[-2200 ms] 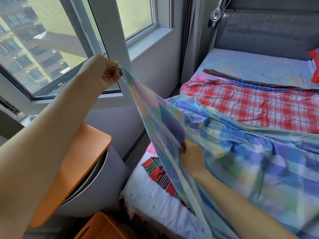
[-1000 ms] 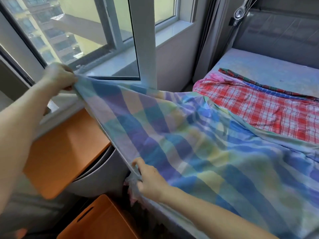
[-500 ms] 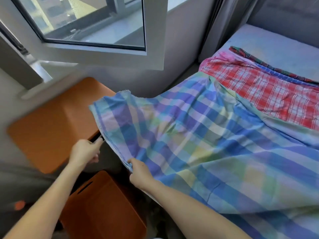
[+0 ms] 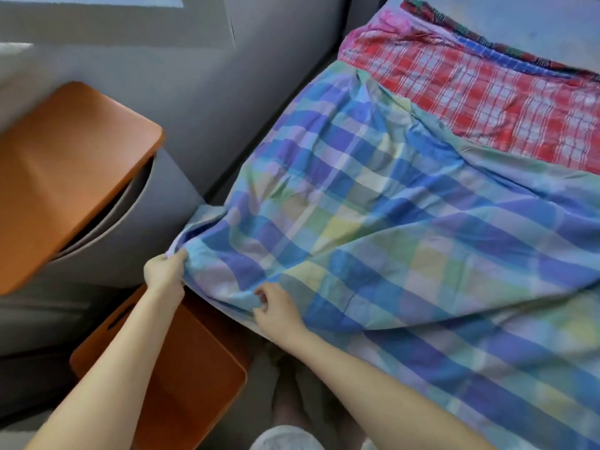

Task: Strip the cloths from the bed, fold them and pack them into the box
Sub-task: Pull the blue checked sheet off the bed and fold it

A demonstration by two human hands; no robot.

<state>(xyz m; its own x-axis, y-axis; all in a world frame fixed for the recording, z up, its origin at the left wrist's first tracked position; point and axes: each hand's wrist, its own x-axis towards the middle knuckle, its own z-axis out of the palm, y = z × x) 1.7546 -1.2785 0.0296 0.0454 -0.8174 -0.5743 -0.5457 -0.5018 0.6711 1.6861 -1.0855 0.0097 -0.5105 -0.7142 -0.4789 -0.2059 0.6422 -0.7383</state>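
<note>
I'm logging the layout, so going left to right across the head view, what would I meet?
From the left: orange-topped grey side table → left hand gripping the cloth's corner → right hand pinching its edge → blue, green and yellow checked cloth → red and white checked cloth.

Head-worn, steeply downward — close over bed (image 4: 535, 30)
</note>
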